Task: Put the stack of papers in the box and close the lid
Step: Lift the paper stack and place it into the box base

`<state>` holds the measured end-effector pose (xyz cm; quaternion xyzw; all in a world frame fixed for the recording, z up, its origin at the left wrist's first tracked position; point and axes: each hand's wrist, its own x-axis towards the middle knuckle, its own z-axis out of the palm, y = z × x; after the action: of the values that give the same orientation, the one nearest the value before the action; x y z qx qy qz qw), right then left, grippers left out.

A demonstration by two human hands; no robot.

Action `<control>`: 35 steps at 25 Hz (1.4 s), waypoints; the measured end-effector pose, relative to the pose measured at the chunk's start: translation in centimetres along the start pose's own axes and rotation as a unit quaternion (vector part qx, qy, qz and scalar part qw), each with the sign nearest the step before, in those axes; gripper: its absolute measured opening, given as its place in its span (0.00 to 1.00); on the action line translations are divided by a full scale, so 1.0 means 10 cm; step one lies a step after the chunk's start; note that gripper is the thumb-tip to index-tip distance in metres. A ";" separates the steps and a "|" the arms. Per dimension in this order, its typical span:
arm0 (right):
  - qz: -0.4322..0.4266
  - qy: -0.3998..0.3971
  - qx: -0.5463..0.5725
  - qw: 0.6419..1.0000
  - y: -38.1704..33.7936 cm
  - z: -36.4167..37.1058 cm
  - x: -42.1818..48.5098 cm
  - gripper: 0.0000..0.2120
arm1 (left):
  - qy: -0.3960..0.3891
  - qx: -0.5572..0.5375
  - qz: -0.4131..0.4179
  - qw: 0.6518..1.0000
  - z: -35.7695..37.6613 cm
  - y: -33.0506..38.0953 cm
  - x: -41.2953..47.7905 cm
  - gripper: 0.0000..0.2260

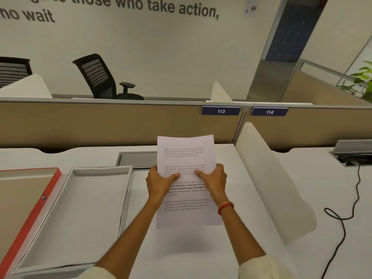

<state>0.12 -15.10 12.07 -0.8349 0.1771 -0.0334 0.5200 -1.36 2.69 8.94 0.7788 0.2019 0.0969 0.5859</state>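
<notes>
A stack of printed white papers (186,154) is lifted above the white desk (181,248), held upright and tilted toward me. My left hand (160,183) grips its left edge, thumb on the front. My right hand (213,181) grips the right edge the same way; a red-orange thread circles that wrist. To the left lies a shallow white box (80,214), open and with nothing in it. Further left lies its lid (22,202), inside up, brown within and with a red rim.
A white curved divider (269,178) stands right of the papers. A grey cable hatch (136,159) sits behind the box. A black cable (342,218) trails over the neighbouring desk. A tan partition (120,125) with tags 113 and 114 closes the back.
</notes>
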 end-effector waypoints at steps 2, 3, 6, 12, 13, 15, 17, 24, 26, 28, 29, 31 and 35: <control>0.002 -0.024 -0.015 1.000 -0.06 0.13 -0.07 0.29 | -0.004 0.015 -0.015 1.000 -0.19 -0.04 0.04 0.25; -0.002 -0.037 -0.013 0.999 -0.09 0.21 -0.12 0.28 | -0.006 0.020 -0.020 1.000 -0.30 -0.07 0.06 0.25; -0.006 -0.080 -0.007 0.997 -0.15 0.52 -0.28 0.24 | -0.010 0.037 -0.023 0.999 -0.66 -0.16 0.12 0.25; 0.010 -0.142 -0.019 0.990 -0.32 1.28 -0.63 0.20 | -0.033 0.095 -0.036 0.994 -1.51 -0.42 0.35 0.24; 0.011 -0.153 -0.021 0.988 -0.34 1.41 -0.70 0.19 | -0.033 0.105 -0.035 0.993 -1.65 -0.47 0.38 0.23; 0.013 -0.175 -0.027 0.984 -0.40 1.67 -0.82 0.17 | -0.033 0.122 -0.036 0.991 -1.91 -0.57 0.45 0.21; 0.017 -0.191 -0.033 0.981 -0.44 1.93 -0.93 0.17 | -0.035 0.139 -0.044 0.989 -2.14 -0.68 0.53 0.21; 0.025 -0.224 -0.053 0.973 -0.46 2.65 -1.22 0.17 | -0.052 0.134 -0.092 0.985 -2.74 -1.07 0.78 0.23; 0.027 -0.230 -0.060 0.971 -0.44 2.80 -1.26 0.14 | -0.056 0.132 -0.102 0.984 -2.84 -1.17 0.83 0.23; 0.029 -0.235 -0.065 0.969 -0.41 2.92 -1.29 0.13 | -0.060 0.130 -0.109 0.984 -2.91 -1.24 0.86 0.24; 0.027 -0.237 -0.067 0.969 -0.39 2.97 -1.30 0.13 | -0.061 0.131 -0.111 0.983 -2.94 -1.27 0.87 0.24; 0.020 -0.240 -0.066 0.968 -0.35 3.05 -1.31 0.11 | -0.063 0.132 -0.112 0.983 -2.98 -1.34 0.89 0.24; 0.011 -0.245 -0.070 0.967 -0.30 3.17 -1.31 0.10 | -0.063 0.134 -0.116 0.982 -3.04 -1.44 0.94 0.25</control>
<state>-3.73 17.62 1.93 -0.8502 0.0559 0.1903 0.4877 -7.59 36.55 3.41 0.8261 0.2645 -0.0485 0.4952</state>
